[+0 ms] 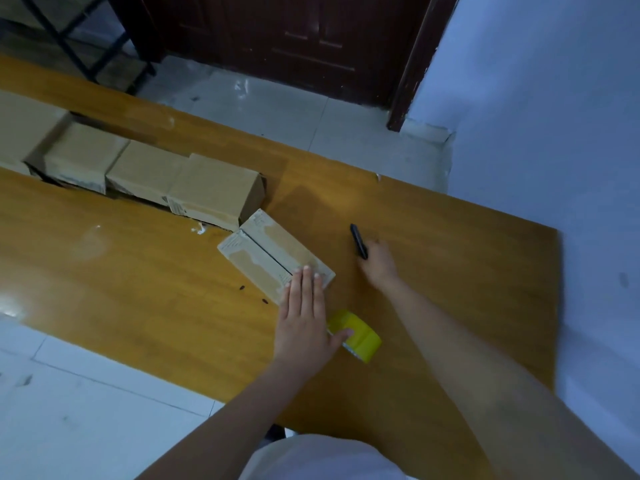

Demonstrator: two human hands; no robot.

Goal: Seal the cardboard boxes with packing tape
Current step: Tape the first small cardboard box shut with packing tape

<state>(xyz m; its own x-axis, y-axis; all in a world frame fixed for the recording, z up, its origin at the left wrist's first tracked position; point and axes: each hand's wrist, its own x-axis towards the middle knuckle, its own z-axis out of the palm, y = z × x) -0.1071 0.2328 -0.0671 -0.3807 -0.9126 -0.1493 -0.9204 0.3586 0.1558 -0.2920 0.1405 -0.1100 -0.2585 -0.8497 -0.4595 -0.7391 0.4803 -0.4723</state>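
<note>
A small cardboard box (266, 251) lies on the wooden table (138, 271), its top flaps closed along a dark seam with old tape marks at the edges. My left hand (306, 317) rests flat on the box's near end, fingers straight. A yellow roll of packing tape (360, 336) stands on the table just right of that hand, touching the thumb. My right hand (379, 263) reaches out to the right of the box and grips the near end of a black cutter or pen (357, 240).
A row of several more cardboard boxes (145, 171) runs along the gap between two table halves at left. A dark wooden door (294, 39) stands at the back, a pale wall (554, 116) to the right, and tiled floor around the table.
</note>
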